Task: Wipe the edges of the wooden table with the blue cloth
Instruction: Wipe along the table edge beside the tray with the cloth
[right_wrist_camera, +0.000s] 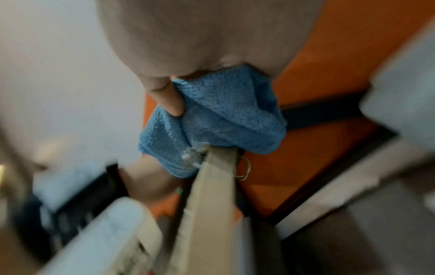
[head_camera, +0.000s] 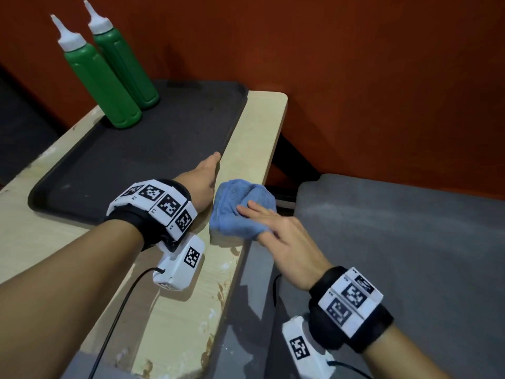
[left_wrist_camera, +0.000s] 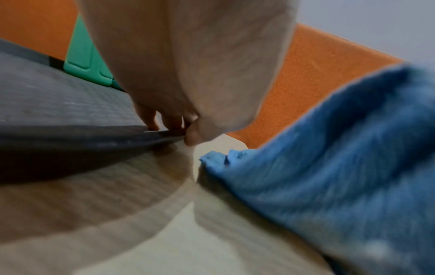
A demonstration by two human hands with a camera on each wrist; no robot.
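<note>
The blue cloth (head_camera: 235, 212) is draped over the right edge of the pale wooden table (head_camera: 254, 149). My right hand (head_camera: 273, 222) lies on it with fingers stretched over the top. In the right wrist view the thumb (right_wrist_camera: 169, 98) presses into the blue cloth (right_wrist_camera: 223, 115) from the side, pinching it against the table edge (right_wrist_camera: 212, 195). My left hand (head_camera: 205, 179) pinches the right rim of the black tray (head_camera: 136, 160); the left wrist view shows its fingers (left_wrist_camera: 150, 121) on the rim and the blue cloth (left_wrist_camera: 329, 167) close beside.
Two green squeeze bottles (head_camera: 103, 77) with white nozzles stand at the tray's far end. A grey cushioned seat (head_camera: 396, 255) lies right of the table, below its edge. A red wall (head_camera: 355, 64) runs behind. The table's near edge is chipped and stained.
</note>
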